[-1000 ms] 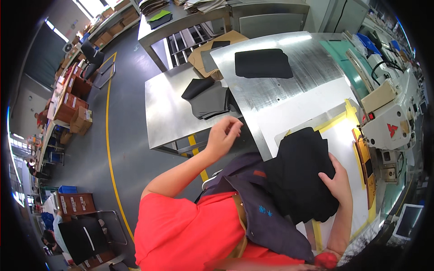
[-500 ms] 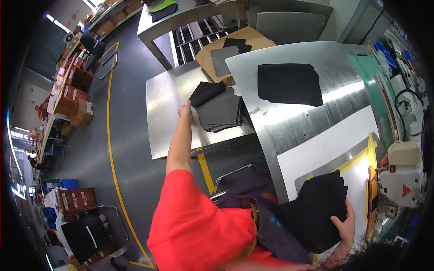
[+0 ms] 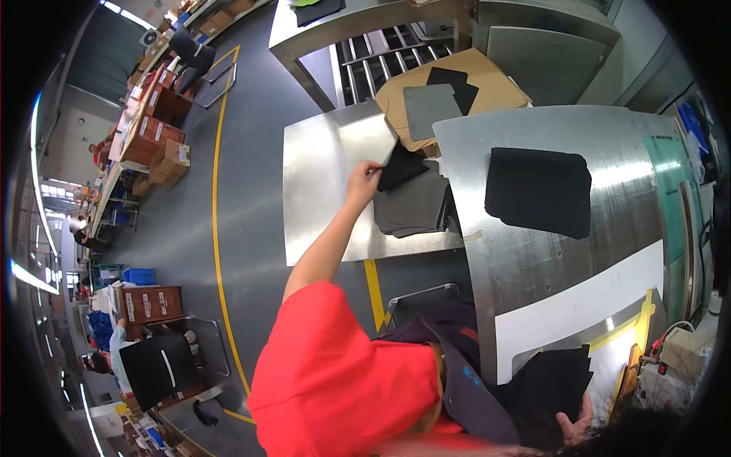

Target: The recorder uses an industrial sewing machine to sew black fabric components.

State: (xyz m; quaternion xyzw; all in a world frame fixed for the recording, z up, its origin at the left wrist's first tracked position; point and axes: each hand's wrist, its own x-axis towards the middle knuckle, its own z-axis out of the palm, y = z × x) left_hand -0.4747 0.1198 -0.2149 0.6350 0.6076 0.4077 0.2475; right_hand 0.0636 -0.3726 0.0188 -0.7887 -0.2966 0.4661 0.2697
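My left hand (image 3: 364, 181) reaches over the side metal table and pinches the corner of a black sheet (image 3: 401, 167), which looks like fabric. That sheet lies partly lifted across a stack of dark grey cut sheets (image 3: 411, 206). Close to my body, my right hand (image 3: 576, 426) grips a bunch of black cut sheets (image 3: 544, 388) at their right edge, thumb on top. A neat pile of black sheets (image 3: 539, 190) rests on the larger metal worktop (image 3: 533, 263), out of reach of both hands' fingers.
Behind the stack, brown cardboard (image 3: 495, 84) carries a grey sheet (image 3: 432, 110) and black pieces. A white board (image 3: 579, 305) with yellow tape lies on the worktop, near a machine (image 3: 678, 373) at right. A person sits by a black chair (image 3: 158, 373) at far left.
My left hand has moved a little right and away from me, drawing the black sheet's corner over the stack. My right hand keeps its hold. The whole view has shifted.
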